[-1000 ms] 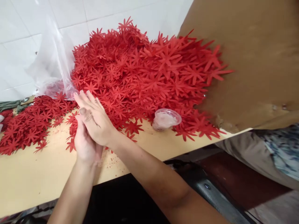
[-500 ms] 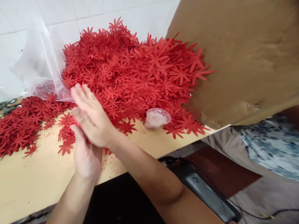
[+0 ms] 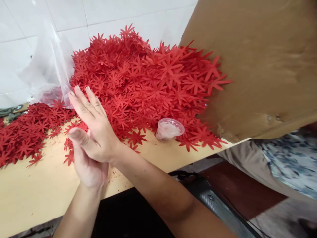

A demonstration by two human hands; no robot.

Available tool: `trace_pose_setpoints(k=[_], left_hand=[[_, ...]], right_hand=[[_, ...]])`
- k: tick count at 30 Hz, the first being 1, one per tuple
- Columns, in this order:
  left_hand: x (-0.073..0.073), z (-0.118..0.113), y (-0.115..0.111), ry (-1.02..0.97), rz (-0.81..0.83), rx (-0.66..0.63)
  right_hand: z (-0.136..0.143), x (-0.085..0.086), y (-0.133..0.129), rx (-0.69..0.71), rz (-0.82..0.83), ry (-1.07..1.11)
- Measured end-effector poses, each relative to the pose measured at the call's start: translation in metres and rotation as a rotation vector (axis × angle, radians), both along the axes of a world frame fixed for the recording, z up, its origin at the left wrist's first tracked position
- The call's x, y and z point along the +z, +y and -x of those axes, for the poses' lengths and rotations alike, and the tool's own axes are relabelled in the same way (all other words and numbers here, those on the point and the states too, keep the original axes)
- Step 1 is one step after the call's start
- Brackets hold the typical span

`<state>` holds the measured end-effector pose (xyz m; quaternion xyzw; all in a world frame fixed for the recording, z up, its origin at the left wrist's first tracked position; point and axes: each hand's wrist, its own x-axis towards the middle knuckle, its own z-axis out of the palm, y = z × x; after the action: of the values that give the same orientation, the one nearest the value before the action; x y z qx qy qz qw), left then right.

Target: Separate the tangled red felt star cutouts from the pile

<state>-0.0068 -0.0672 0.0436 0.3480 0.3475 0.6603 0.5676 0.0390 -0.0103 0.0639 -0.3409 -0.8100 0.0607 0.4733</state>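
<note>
While palms press flat together above tabletop edge, right hand (image 3: 95,130) lies over left hand (image 3: 88,167), fingers straight; neither grip closed on anything visible, whether cutout sits between palms cannot tell. Few loose red cutouts (image 3: 70,150) just beside hands on tabletop (image 3: 29,195). Big red cutout heap (image 3: 146,82) behind. Small clear cup (image 3: 169,129) at heap's near edge. Clear plastic bag (image 3: 47,72) left, brown cardboard (image 3: 257,66) right.

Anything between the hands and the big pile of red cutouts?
Nothing visible. The right hand lies flat over the left hand, palms together, at the near edge of the red cutouts. The small plastic cup sits off to the right, apart.
</note>
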Motion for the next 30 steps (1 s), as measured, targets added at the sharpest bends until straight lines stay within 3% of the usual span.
trace_pose_setpoints(k=[3,5,10,14,17,21,23,26,30], left_hand=[[-0.002,-0.003,-0.002,-0.066,-0.024,0.055],[-0.002,-0.001,0.002,-0.070,0.013,0.017],[0.002,0.022,0.019,-0.074,-0.098,0.035],[0.003,0.032,0.021,-0.088,-0.154,0.062],[0.002,0.024,0.014,-0.104,-0.184,0.084],[-0.002,0.007,0.009,-0.111,-0.085,0.084],[-0.007,0.001,0.009,-0.075,-0.075,0.096],[-0.015,-0.001,0.011,-0.008,-0.018,0.056],[-0.014,0.016,0.017,0.120,0.100,-0.095]], right_hand=[[0.001,-0.009,0.016,-0.049,0.082,0.170],[0.003,-0.018,0.017,-0.066,0.133,0.265],[0.015,-0.035,-0.013,0.122,0.131,0.066],[0.020,-0.030,-0.027,0.149,0.080,-0.018],[0.018,-0.015,-0.017,0.092,0.063,0.019],[0.014,-0.006,0.010,-0.054,-0.016,0.246],[0.012,-0.010,0.024,-0.101,-0.037,0.326],[0.011,-0.021,0.041,-0.145,0.059,0.320],[-0.004,-0.029,0.047,-0.024,0.180,0.294]])
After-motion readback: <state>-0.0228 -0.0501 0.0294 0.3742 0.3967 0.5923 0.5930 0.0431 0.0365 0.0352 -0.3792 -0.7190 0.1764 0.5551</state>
